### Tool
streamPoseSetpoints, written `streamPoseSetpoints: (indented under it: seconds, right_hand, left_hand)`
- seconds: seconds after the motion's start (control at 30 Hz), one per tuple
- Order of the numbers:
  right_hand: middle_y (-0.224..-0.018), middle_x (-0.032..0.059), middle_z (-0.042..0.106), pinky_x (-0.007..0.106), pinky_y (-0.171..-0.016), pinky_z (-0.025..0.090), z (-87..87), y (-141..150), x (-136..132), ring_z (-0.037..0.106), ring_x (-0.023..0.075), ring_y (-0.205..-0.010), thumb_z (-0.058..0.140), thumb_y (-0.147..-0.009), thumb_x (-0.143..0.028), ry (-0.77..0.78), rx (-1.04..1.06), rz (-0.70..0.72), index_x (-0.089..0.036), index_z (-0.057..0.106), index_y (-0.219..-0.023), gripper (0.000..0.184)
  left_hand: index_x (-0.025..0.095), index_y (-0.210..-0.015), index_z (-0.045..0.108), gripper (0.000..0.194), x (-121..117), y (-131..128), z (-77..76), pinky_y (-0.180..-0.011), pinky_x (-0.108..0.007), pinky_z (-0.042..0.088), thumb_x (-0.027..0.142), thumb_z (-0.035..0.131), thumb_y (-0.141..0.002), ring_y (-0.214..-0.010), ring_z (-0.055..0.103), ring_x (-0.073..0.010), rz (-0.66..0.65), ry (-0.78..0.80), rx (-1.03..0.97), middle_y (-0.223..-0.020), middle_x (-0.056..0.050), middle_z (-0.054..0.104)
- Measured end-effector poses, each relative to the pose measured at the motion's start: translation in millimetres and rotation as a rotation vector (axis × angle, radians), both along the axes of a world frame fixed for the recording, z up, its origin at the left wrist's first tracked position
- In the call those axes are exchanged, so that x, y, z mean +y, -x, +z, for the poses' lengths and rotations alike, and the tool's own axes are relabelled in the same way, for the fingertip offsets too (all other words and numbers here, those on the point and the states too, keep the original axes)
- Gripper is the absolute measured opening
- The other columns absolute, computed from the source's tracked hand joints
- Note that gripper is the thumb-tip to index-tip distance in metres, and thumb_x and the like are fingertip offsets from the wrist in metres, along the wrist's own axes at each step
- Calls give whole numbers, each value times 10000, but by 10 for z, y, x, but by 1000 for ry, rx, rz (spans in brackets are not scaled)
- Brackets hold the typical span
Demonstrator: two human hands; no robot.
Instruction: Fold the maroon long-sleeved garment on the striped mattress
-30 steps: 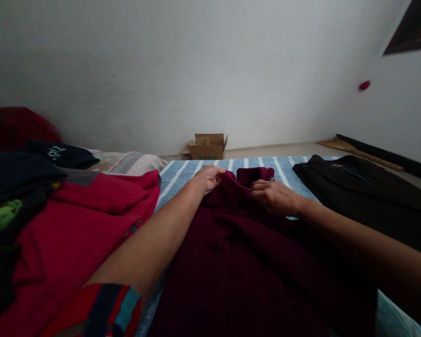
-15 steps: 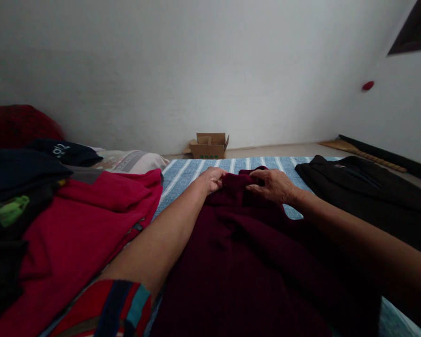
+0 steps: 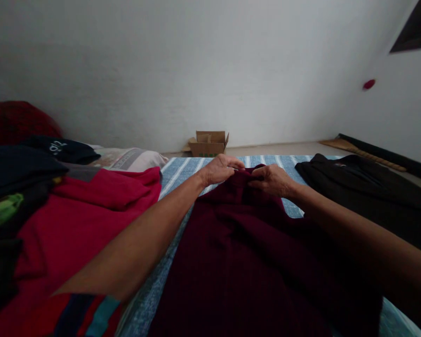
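A dark maroon garment [image 3: 252, 262] lies spread in front of me on the blue-and-white striped bedsheet [image 3: 177, 175]. At its far end, the collar or neck edge is bunched up. My left hand [image 3: 221, 169] bends over that edge from the left, its fingers closed on the cloth. From the other side my right hand [image 3: 272, 180] pinches the same edge, thumb and fingers gripping the fabric. The two hands are close together with only a little cloth between them. Part of the edge is hidden under the fingers.
To the left lie a bright pink-red garment [image 3: 91, 210] and dark folded clothes [image 3: 21, 164]. A black garment [image 3: 358, 187] rests on the right. Beyond the bed's far edge stands an open cardboard box [image 3: 207, 144] near the white wall.
My left hand has moved right and slightly up along the maroon edge, closer to my right hand. My right hand has stayed nearly where it was, still gripping the cloth.
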State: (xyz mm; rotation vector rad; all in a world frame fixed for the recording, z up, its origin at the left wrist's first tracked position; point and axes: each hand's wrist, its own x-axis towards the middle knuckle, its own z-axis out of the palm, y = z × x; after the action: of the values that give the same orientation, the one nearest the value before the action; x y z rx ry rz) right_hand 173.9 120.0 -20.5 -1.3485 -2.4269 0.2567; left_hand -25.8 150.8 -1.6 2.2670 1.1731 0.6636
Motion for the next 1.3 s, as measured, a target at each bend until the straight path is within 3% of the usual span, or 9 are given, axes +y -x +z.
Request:
streamPoseSetpoints:
  seconds: [0.1,0.27,0.43,0.6,0.77,0.9,1.07,1.2,1.3]
  right_hand:
    - [-602,-10,554,242,-519,264,19,-15,24,423,102,-537,557,-785,-371,-2,16,-12,-204,670,-732,208]
    - [-562,-21,528,232,-510,279,163,-1,156,423,93,-530,620,-743,-363,48,71,-6,-180,690,-768,198]
    - [-604,-30,541,216,-502,315,350,30,336,449,91,-548,644,-717,-380,228,158,108,-188,684,-921,284]
    - [-598,-26,545,216,-499,334,444,42,428,441,86,-542,648,-693,-356,413,199,161,-165,687,-789,218]
    - [-537,-42,497,205,-484,319,463,81,452,406,67,-513,648,-652,-239,404,227,147,-141,655,-674,101]
    - [-524,-50,483,208,-472,296,440,96,471,389,61,-494,653,-644,-243,394,214,128,-146,637,-643,98]
    - [-507,-54,452,218,-474,283,413,98,472,368,61,-489,653,-656,-270,318,201,63,-146,606,-622,137]
    - [-531,-56,464,213,-488,294,417,80,508,385,67,-513,659,-656,-281,279,190,86,-151,626,-676,136]
    - [-543,-58,489,213,-507,302,420,17,580,412,74,-527,669,-648,-280,276,124,63,-165,669,-736,144]
  left_hand:
    - [166,-835,709,336,-101,-7,120,-602,-215,423,121,461,-613,-670,568,-137,-116,159,29,-711,22,658]
    - [149,-573,640,116,-34,31,211,-487,-212,328,205,550,-621,-510,449,-96,-72,141,54,-508,35,514]
    - [159,-448,493,174,131,55,222,-458,-221,307,205,552,-605,-475,384,-80,-3,197,-240,-485,32,442]
    - [160,-488,489,165,206,61,162,-483,-248,344,245,552,-616,-485,414,-97,0,355,-447,-511,13,463]
    - [135,-591,619,229,133,15,326,-515,-234,326,359,659,-613,-542,448,-99,49,158,-116,-551,22,509]
    - [131,-587,639,210,90,-8,431,-483,-232,276,337,682,-587,-503,426,-93,3,144,117,-507,29,492]
    - [140,-601,647,85,91,-31,405,-468,-229,272,219,642,-572,-481,428,-92,27,186,73,-488,41,494]
    - [141,-573,638,54,129,-46,389,-462,-220,288,137,594,-543,-480,435,-88,75,170,-52,-481,43,499]
    - [143,-546,617,33,189,-5,366,-457,-214,313,135,585,-547,-471,445,-84,52,244,-190,-484,36,502]
